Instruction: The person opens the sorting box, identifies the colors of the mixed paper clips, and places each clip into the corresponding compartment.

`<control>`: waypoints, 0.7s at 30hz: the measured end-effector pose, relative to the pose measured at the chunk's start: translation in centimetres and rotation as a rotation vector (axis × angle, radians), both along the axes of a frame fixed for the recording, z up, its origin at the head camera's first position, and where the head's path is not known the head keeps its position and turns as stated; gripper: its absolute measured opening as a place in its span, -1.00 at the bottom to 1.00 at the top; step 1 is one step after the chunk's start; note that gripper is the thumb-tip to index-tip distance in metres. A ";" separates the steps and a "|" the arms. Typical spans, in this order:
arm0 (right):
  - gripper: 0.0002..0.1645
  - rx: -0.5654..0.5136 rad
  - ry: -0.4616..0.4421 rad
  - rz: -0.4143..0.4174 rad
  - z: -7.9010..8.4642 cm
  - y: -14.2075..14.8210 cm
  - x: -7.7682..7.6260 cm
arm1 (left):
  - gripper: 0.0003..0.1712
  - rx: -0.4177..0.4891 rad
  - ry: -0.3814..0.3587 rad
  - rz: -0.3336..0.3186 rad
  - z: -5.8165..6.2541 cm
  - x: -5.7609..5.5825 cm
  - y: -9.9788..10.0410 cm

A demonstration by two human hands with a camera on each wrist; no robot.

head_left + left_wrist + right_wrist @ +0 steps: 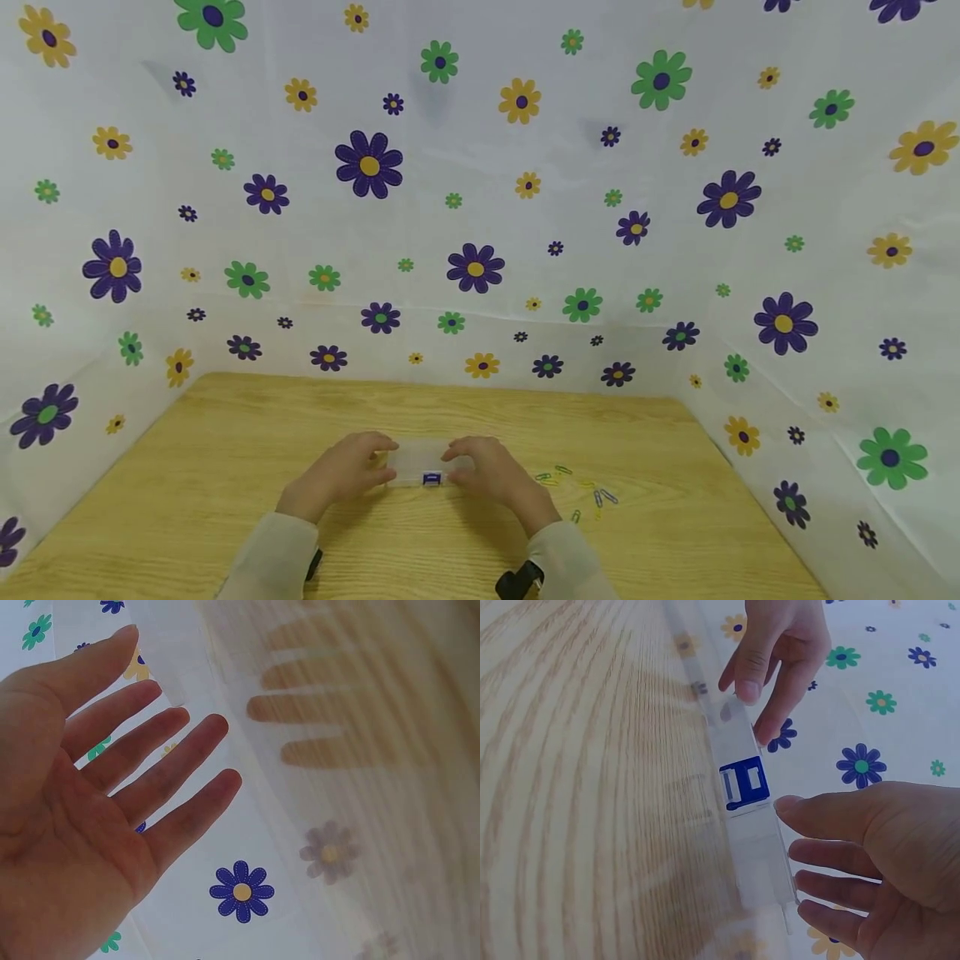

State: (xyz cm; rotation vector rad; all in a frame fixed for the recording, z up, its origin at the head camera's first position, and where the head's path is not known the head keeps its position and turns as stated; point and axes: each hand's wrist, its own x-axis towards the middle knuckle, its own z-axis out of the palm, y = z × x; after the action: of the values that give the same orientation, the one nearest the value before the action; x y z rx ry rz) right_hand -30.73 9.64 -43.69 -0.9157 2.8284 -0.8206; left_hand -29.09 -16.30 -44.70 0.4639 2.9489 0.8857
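Observation:
A clear plastic box (418, 457) with a blue latch (431, 479) on its near side lies on the wooden table. My left hand (341, 473) is at the box's left end, thumb and fingers spread apart; in the left wrist view the fingers are nearly straight, with nothing in the palm. At the right end, my right hand (495, 477) overlaps the box. The right wrist view shows the thumb of my right hand (877, 847) right at the lid edge beside the blue latch, its loosely extended fingertips along the same edge.
Several coloured paper clips (609, 496) lie scattered on the table (652, 550) to the right of my right hand. A white sheet (480, 150) printed with flowers hangs behind the table and along both sides.

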 end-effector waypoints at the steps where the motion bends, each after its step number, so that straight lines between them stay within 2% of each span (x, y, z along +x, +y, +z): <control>1: -0.75 -0.010 -0.009 -0.002 0.0 -0.1 0.0 | -0.54 0.003 -0.008 0.006 0.1 0.0 0.0; 5: -0.78 -0.015 -0.010 -0.014 -0.3 -0.1 -0.1 | -0.56 0.009 -0.028 0.025 0.1 -0.2 0.2; 11: -0.78 0.101 0.128 0.025 -0.9 -0.3 -0.4 | -0.57 0.001 0.008 0.011 0.0 -0.2 0.2; 13: -0.79 0.102 0.152 0.030 -0.8 -0.4 -0.5 | -0.58 -0.001 0.031 0.007 0.0 -0.2 0.2; 16: -0.80 0.080 0.143 0.029 -0.7 -0.7 -0.3 | -0.58 -0.008 0.062 0.003 -0.1 -0.1 0.0; 21: -0.81 0.053 0.061 -0.023 -0.3 -1.0 0.1 | -0.58 -0.027 0.071 -0.012 -0.3 -0.1 0.0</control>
State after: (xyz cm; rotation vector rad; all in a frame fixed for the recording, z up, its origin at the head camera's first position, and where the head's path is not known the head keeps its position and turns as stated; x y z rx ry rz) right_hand -30.62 8.69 -44.03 -0.9185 2.9023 -0.7280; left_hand -29.24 -16.33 -44.99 0.5216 3.0140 0.8451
